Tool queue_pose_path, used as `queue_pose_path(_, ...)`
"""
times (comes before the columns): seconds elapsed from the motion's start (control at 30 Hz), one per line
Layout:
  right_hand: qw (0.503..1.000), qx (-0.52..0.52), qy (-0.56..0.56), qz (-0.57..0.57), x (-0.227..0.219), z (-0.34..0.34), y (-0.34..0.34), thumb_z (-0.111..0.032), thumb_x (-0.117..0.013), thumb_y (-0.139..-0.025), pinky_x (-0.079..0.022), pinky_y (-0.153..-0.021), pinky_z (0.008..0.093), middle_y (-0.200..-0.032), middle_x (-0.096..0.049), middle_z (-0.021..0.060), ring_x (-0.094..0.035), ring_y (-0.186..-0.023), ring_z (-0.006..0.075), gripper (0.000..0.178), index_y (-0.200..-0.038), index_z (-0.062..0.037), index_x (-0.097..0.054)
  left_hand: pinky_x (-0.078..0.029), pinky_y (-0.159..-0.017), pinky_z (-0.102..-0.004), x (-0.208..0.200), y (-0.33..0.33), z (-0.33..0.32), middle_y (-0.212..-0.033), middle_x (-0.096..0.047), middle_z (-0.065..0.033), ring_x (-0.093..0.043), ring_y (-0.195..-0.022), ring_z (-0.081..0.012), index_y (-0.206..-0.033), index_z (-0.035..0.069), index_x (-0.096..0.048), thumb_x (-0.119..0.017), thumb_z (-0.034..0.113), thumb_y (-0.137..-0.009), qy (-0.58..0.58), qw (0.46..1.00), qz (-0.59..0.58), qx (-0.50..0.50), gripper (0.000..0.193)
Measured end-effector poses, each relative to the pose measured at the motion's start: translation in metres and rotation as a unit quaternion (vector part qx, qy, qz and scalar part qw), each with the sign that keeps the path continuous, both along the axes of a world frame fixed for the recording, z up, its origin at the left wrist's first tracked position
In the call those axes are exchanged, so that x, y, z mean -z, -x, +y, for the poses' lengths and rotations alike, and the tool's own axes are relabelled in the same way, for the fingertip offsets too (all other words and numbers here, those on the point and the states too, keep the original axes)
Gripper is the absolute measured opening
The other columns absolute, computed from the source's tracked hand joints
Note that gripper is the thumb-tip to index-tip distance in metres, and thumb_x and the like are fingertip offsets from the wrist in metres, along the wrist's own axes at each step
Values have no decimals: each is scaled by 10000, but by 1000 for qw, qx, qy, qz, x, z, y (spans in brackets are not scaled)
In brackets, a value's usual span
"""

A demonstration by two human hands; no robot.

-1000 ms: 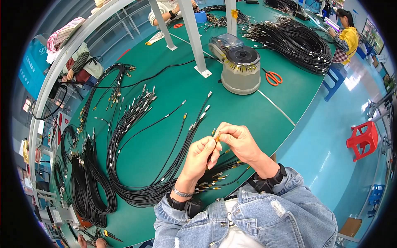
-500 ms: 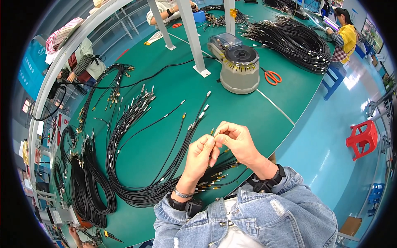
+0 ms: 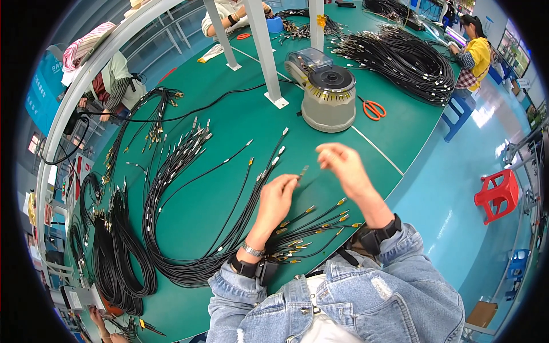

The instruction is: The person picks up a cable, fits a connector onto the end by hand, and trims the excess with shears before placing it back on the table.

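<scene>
My left hand is closed on a black cable, pinching it just behind its end. The cable end sticks out past the fingertips, up and to the right. My right hand is apart from it, raised over the green table with its fingers loosely bent and nothing visible in them. Beyond that hand stands a round grey tape dispenser with a dark disc on top and yellow marks around it. Below my hands, a bundle of black cables curves across the table, with yellow-and-silver cable ends fanned out near my body.
Orange-handled scissors lie right of the dispenser. A large cable coil is at the far right; more bundles lie at the left. Grey metal posts stand on the table. Co-workers sit around it. A red stool is on the floor.
My hands were together at the cable end. The right hand has let go and moved up and right, while the left keeps its hold.
</scene>
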State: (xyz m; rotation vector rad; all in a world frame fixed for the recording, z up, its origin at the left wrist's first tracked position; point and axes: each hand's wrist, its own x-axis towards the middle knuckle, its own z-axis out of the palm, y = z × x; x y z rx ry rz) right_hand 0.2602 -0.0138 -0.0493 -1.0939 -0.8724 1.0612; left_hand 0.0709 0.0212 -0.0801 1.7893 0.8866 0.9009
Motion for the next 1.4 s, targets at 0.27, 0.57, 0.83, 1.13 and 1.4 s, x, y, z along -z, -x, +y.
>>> queue_pose_path(0.27,974,208,-10,-91,-28,65,-97,-184,-605,-857,-376,-604,213,-717,-520,-25,-447,-643,68,215,-955,6,-613,-457,-775,-373,-8,21,-4,-897,-601,-142,-567,-870,-310,-909,11,-608,-626,69,-781,-194,963,181,-56,142)
queue_pose_path(0.57,992,123,24,-24,-24,94,-109,-173,-606,-860,-350,-587,231,-692,-483,-22,-415,-628,73,179,-901,1,-604,-463,-675,-376,9,67,16,-804,-593,-110,-582,-737,-280,-853,11,-592,-658,89,-765,-193,909,311,-199,135)
queue_pose_path(0.83,983,-14,-129,131,-57,46,-65,-104,-565,-879,-379,-644,258,-715,-488,4,-437,-655,115,106,-830,-12,-548,-464,-615,-359,11,72,19,-754,-596,-91,-592,-674,-245,-801,12,-564,-654,98,-780,-121,940,250,-197,126)
queue_pose_path(1.13,994,-100,14,38,-23,-27,33,-81,-590,-861,-416,-675,231,-762,-546,15,-506,-710,91,70,-844,-16,-570,-442,-518,-276,-13,53,-10,-762,-638,-79,-600,-594,-159,-865,12,-599,-649,69,-807,-34,986,35,-159,95)
queue_pose_path(1.4,997,-69,-4,25,-1,-46,89,-58,-627,-844,-408,-672,205,-799,-573,-7,-498,-732,57,64,-854,-1,-601,-417,-502,-215,-33,44,-38,-731,-623,-68,-538,-566,-89,-852,-6,-621,-673,7,-778,-123,983,22,-137,90)
